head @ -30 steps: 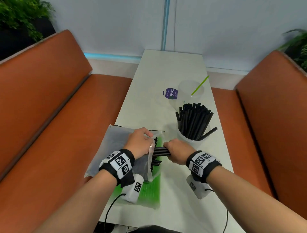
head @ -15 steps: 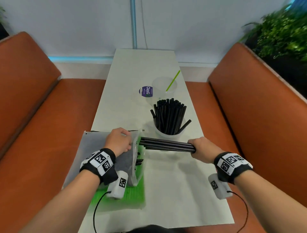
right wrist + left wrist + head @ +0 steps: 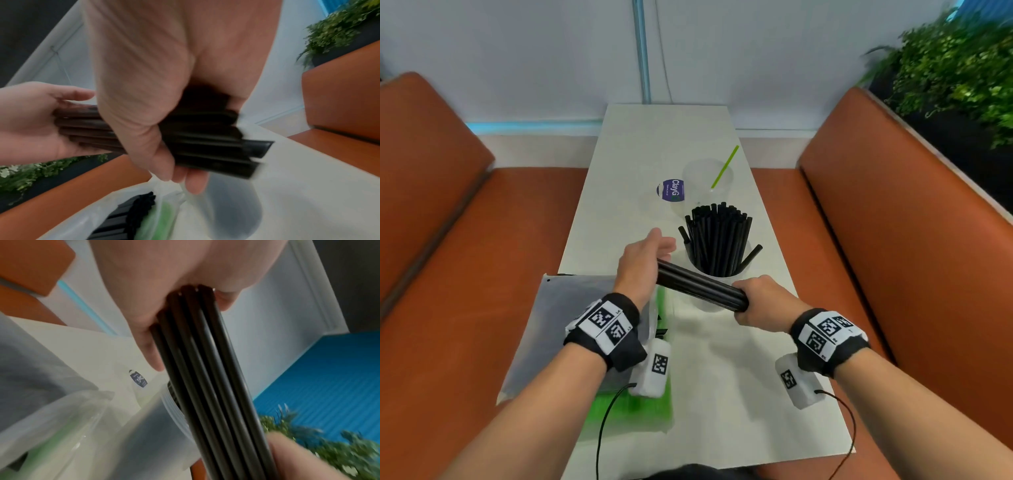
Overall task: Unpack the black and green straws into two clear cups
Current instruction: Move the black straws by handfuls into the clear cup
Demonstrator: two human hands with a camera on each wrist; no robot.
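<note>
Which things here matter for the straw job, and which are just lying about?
Job: black straw bundle in right hand, left hand flat on its end; black-straw cup; clear cup with green straw; straw bags.
Idle: purple sticker, plant.

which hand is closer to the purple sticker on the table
Left. The left hand, open against the far end of the black straw bundle, sits just short of the purple sticker; the right hand grips the near end, farther back.
</note>
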